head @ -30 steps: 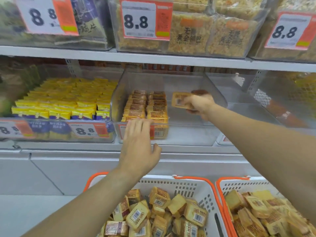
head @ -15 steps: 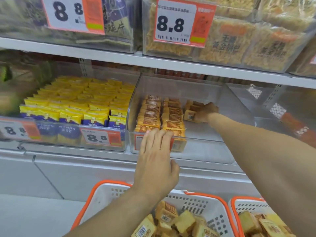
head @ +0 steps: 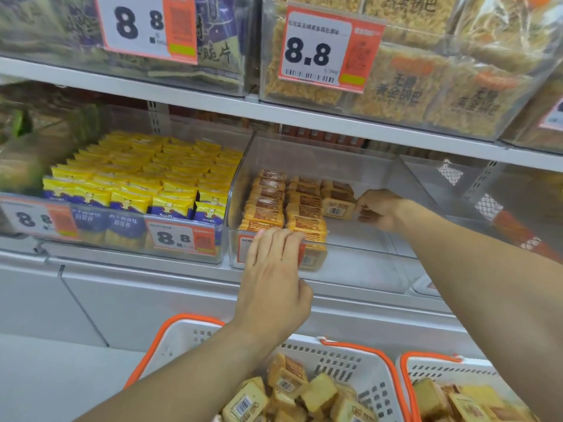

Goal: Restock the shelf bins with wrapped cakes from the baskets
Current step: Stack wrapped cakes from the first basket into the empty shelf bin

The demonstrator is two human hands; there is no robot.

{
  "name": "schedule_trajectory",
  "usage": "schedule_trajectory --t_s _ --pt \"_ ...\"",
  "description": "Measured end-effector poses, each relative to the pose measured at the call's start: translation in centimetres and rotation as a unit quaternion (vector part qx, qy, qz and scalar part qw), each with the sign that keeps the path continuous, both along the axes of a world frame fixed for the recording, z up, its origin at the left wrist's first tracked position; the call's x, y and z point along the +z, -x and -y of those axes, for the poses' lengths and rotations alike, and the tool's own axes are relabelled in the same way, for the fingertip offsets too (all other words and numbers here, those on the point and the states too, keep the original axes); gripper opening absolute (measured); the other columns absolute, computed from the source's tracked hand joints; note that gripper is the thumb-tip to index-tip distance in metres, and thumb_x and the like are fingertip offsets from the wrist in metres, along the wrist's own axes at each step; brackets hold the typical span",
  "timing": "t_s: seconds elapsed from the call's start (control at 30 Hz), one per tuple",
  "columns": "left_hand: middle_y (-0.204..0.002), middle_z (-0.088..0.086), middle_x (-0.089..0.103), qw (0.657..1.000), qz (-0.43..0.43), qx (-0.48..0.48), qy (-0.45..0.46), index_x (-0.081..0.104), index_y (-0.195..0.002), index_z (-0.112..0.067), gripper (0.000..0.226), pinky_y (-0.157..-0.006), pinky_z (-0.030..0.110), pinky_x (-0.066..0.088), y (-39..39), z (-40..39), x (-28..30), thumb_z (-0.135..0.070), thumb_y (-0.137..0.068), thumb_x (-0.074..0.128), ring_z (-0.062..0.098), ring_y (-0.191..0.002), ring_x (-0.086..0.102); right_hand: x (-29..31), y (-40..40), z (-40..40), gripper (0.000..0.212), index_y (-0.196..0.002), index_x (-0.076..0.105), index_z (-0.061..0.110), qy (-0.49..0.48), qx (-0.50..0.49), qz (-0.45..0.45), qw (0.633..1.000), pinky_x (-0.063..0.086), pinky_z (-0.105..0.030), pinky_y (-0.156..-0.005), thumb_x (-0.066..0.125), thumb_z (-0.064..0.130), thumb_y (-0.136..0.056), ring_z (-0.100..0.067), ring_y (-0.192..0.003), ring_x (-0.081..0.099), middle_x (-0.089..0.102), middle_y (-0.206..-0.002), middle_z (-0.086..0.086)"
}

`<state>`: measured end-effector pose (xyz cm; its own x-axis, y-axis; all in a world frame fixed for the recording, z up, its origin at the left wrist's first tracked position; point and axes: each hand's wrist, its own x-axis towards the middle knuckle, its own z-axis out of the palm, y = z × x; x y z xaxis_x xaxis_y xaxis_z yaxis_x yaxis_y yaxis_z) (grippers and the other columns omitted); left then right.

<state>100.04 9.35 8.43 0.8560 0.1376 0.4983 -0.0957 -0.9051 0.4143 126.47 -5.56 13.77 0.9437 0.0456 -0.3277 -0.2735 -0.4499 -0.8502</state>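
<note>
A clear shelf bin (head: 359, 251) holds two rows of wrapped cakes (head: 286, 205) on its left side, with a short third row started to their right. My right hand (head: 376, 208) is deep inside the bin, its fingers curled against the front wrapped cake (head: 336, 208) of that third row. My left hand (head: 274, 269) lies flat with straight fingers over the bin's front edge and price tag. Two white baskets with orange rims (head: 359, 367) (head: 432, 370) below hold loose wrapped cakes (head: 304, 394).
The bin to the left (head: 137, 190) is packed with yellow and blue snack packs. The upper shelf (head: 304, 114) carries bins of rice-crust snacks with 8.8 price tags. An empty clear bin (head: 487, 190) sits to the right. A grey cabinet front (head: 152, 300) runs below.
My right hand carried a wrapped cake down into the bin and set it at the third row. The view moved closer and to the left; my left hand stayed on the bin's front.
</note>
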Motion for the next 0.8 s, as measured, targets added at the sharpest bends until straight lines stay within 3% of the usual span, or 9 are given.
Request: schedule_trajectory --t_s 0.1,0.17,0.27,0.4,0.5,0.6,0.67,0.73,0.8 --pt "-0.135 -0.001 0.049 1.0 0.002 -0.002 -0.008 0.049 -0.137 -0.016 0.066 -0.125 0.033 0.003 0.0 -0.1 -0.1 -0.02 -0.074 0.066 0.023 -0.137 0.038 1.9 1.7 0.8 0.032 -0.129 0.057 -0.002 0.168 -0.008 0.101 0.981 0.052 -0.033 -0.071 0.053 0.008 -0.099 -0.019 -0.073 0.051 0.047 -0.103 -0.009" --pt "-0.136 0.001 0.049 1.0 0.003 -0.001 -0.014 0.049 -0.138 -0.015 0.066 -0.126 0.034 0.004 0.0 -0.2 -0.2 -0.019 -0.074 0.064 0.025 -0.138 0.038 3.1 3.7 1.1 0.02 -0.109 0.068 0.004 0.211 0.045 0.206 0.954 0.039 -0.027 -0.06 0.054 0.009 -0.095 -0.021 -0.065 0.045 0.05 -0.088 -0.007" --pt "-0.142 0.005 0.048 1.0 0.013 0.003 -0.021 0.047 -0.141 -0.011 0.068 -0.127 0.038 0.005 0.2 0.2 -0.4 -0.018 -0.075 0.063 0.029 -0.143 0.033 3.7 9.7 1.3 0.016 -0.092 0.07 0.019 0.1 0.058 0.345 0.931 0.043 -0.021 -0.07 0.061 0.007 -0.088 -0.014 -0.08 0.059 0.065 -0.087 0.002" --pt "-0.157 0.016 0.033 0.999 0.021 0.015 -0.027 0.04 -0.147 -0.005 0.077 -0.126 0.047 0.013 0.9 1.5 -0.7 -0.012 -0.074 0.062 0.033 -0.152 0.016 -0.6 19.0 1.4 0.017 -0.09 0.068 0.013 0.005 0.065 0.474 0.878 0.042 -0.009 -0.071 0.059 -0.001 -0.084 -0.007 -0.077 0.058 0.066 -0.089 0.003" --pt "-0.142 0.015 0.044 0.999 0.023 -0.015 -0.031 0.05 -0.133 -0.005 0.062 -0.108 0.049 0.04 2.4 3.3 -2.0 -0.013 -0.072 0.055 0.034 -0.134 0.041 -7.8 24.8 2.5 0.018 -0.092 0.062 0.018 -0.006 0.117 0.41 0.904 0.042 -0.012 -0.071 0.057 0.004 -0.082 -0.007 -0.082 0.058 0.059 -0.09 0.01" --pt "-0.133 0.009 0.048 0.983 -0.166 -0.072 -0.039 0.05 -0.131 -0.013 0.044 -0.095 0.043 0.043 5.1 6.0 -4.6 -0.017 -0.087 0.05 0.032 -0.117 0.051 -15.5 28.8 5.4 0.028 -0.08 0.049 0.034 0.08 0.234 0.251 0.936 0.036 -0.011 -0.065 0.06 0.009 -0.084 -0.013 -0.079 0.052 0.051 -0.081 0.015" --pt "-0.134 0.008 0.05 0.942 -0.324 -0.071 -0.056 0.05 -0.13 -0.015 0.035 -0.098 0.043 0.043 6.9 7.9 -7.8 -0.021 -0.095 0.048 0.031 -0.123 0.051 -20.0 30.8 7.5 0.022 -0.074 0.047 0.034 0.179 0.354 0.107 0.912 0.043 -0.019 -0.065 0.059 0.018 -0.082 -0.021 -0.08 0.052 0.054 -0.083 0.003" --pt "-0.147 0.014 0.04 0.892 -0.449 -0.044 -0.025 0.048 -0.135 -0.012 0.039 -0.101 0.043 0.045 9.3 9.3 -11.8 -0.024 -0.098 0.049 0.034 -0.133 0.046 -23.2 32.8 9.7 0.003 -0.085 0.055 0.027 0.252 0.404 -0.015 0.879 0.051 -0.035 -0.07 0.055 0.026 -0.082 -0.024 -0.083 0.052 0.057 -0.094 -0.007" --pt "-0.152 0.015 0.034 0.846 -0.533 -0.021 0.009 0.037 -0.146 -0.009 0.053 -0.106 0.043 0.044 12.6 10.1 -15.7 -0.027 -0.098 0.052 0.034 -0.134 0.043 -25.5 34.6 11.7 0.022 -0.109 0.054 0.024 0.26 0.406 -0.089 0.871 0.053 -0.037 -0.079 0.056 0.024 -0.087 -0.023 -0.092 0.051 0.053 -0.108 -0.007"
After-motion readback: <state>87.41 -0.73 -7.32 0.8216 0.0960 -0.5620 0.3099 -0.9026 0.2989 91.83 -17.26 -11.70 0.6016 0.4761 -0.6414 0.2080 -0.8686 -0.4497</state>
